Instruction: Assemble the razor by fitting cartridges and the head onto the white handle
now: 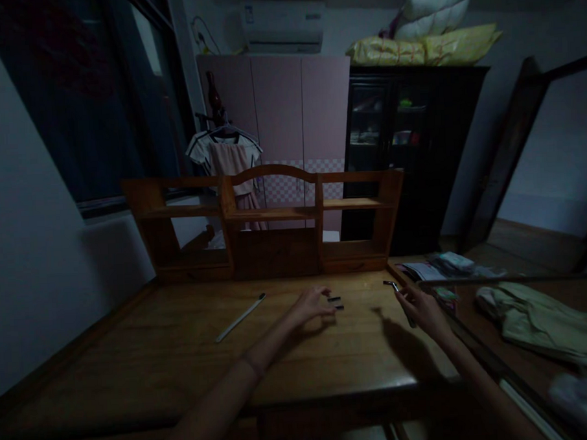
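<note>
My left hand (313, 305) reaches over the wooden desk (182, 354), fingers curled down beside two small dark screws (337, 303) lying on the top; whether it touches them I cannot tell. My right hand (421, 307) is closed around a metal hex key (392, 285), its bent end pointing up and left above the desk's right edge. A thin pale stick (240, 317) lies on the desk to the left of my left hand.
A wooden shelf unit (268, 214) stands along the desk's back edge. Right of the desk a glass-topped surface (522, 340) carries papers and green cloth (546, 322). Behind are a pink wardrobe (279, 110), a dark cabinet (407, 144) and hanging clothes (225, 158).
</note>
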{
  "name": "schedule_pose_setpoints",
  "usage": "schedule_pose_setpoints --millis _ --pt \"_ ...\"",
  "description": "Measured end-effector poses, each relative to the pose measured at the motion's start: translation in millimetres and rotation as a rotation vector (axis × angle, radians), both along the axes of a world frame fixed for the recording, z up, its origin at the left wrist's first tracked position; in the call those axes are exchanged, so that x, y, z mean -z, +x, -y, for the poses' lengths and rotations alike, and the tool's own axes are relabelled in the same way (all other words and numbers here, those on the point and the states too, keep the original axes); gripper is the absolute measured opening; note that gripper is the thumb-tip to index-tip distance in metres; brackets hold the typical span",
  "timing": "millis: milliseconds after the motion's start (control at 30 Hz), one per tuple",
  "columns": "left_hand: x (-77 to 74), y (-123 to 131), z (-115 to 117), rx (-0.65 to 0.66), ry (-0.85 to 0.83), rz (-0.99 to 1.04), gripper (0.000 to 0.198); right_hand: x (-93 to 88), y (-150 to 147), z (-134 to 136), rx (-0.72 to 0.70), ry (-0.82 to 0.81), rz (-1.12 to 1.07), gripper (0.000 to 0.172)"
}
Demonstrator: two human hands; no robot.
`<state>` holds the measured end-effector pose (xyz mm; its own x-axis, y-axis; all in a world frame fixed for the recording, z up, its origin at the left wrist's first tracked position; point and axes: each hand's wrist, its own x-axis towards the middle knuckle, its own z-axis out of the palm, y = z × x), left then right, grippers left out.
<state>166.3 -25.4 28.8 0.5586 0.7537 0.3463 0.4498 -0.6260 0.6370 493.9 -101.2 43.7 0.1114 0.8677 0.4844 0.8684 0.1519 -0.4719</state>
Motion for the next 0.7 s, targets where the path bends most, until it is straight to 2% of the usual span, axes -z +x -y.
schedule_pose_setpoints --millis 100,167,233,300,433,533,600,700 --pt "6.8 74.8 11.4 0.027 0.043 -0.040 0.047 9.2 19.0 18.7 0.066 -0.072 0.070 0.040" --pt "13.3 114.4 22.2 0.035 0.053 -0.080 0.052 15.2 24.1 29.3 0.087 -0.083 0.106 0.039" --pt "19.4 141.1 31.9 0.032 0.065 -0.118 0.051 21.3 26.8 37.0 0.093 -0.081 0.140 0.037" --pt "24.2 155.4 38.2 0.016 0.075 -0.139 0.046 27.6 28.6 41.0 0.093 -0.087 0.168 0.035" --pt "29.8 160.9 42.5 0.001 0.072 -0.124 0.045 37.7 28.6 38.9 0.097 -0.100 0.219 0.032" --pt "30.9 154.1 47.2 0.034 0.112 -0.082 0.057 41.0 24.3 34.0 0.095 -0.079 0.264 0.033" --pt "29.5 141.1 51.0 0.039 0.158 -0.033 0.062 41.6 21.5 32.4 0.112 -0.060 0.281 0.034" --pt "23.3 97.5 50.1 -0.053 0.187 -0.006 0.049 42.7 21.6 34.2 0.171 -0.016 0.276 0.038"
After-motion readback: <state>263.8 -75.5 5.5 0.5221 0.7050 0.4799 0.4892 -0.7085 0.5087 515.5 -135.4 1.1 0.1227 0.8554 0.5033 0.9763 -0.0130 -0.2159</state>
